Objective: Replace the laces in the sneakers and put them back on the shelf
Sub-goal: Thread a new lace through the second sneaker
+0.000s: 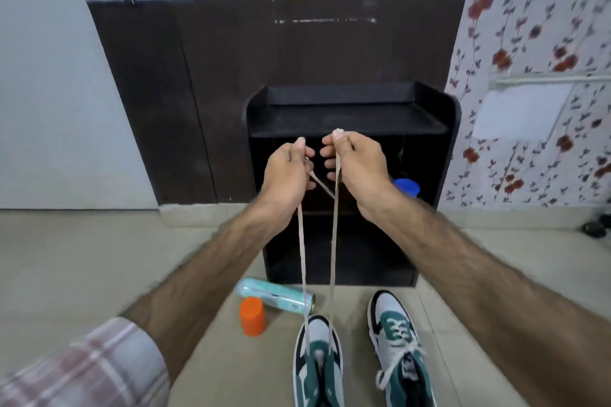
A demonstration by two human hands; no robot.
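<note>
Evening out lace ends above the left sneaker.
Left hand and right hand each pinch one end; keep both level so lengths match.

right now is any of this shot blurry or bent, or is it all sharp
Head view: motion blur smears the plaid sleeve and floral wallpaper; wide-angle distortion bows the black shelf and stretches both forearms; the left hand and right hand pinching the beige lace look fairly sharp; lighting is soft, no glare.

Both hands pinching lace ends, left sneaker below
</note>
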